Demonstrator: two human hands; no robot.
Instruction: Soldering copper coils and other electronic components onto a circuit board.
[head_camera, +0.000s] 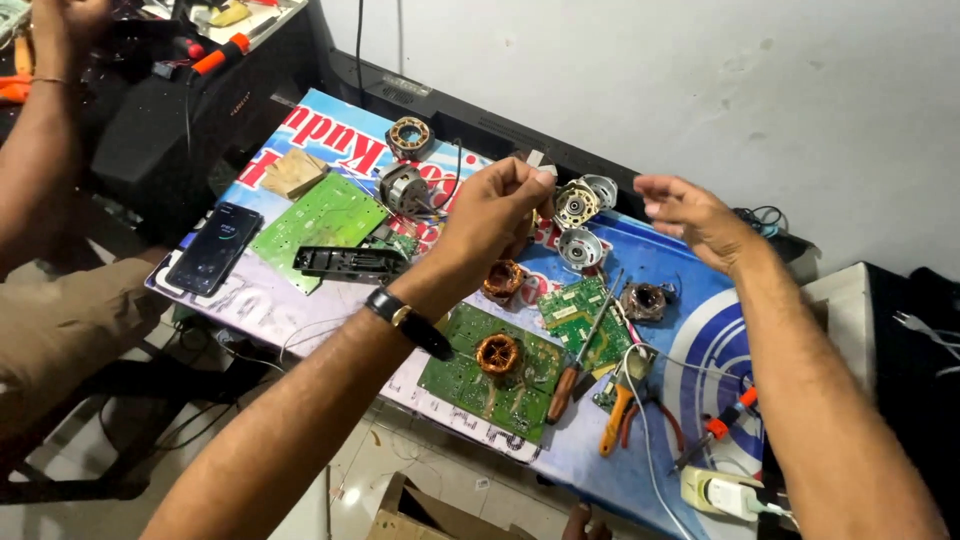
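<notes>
White wall and a black bench edge back a low work table (690, 330) covered with a printed blue, red and white banner and strewn with electronics.

Held up over the middle of it, the left hand (490, 215), a black-strapped watch (405, 318) on its wrist, is pinched shut around a small pale piece (541, 163) that pokes up between thumb and forefinger; what the piece is cannot be made out. Just to the right of those fingertips, almost touching them in this view, sits a small silver motor assembly (578, 202) with a round end cap, and a second silver motor cap (580, 246) lies just below it. The right hand (695, 215) hovers on the far side of the same assembly, fingers spread and slightly curled, holding nothing. So the motor parts lie between the two hands, with the left one clearly the nearer.

Below the left wrist is a green circuit board (500, 375) carrying a copper toroid coil (497, 352); another copper coil (503, 279) stands just above it. A long screwdriver (585, 345) with a brown handle lies slantwise across a smaller green board (578, 318), tip pointing up toward the motors. Orange-handled pliers (612, 418) lie near the front edge.

Farther left are a bare green board (320, 222), a black phone (213, 248), and another person's arm (35, 150).
</notes>
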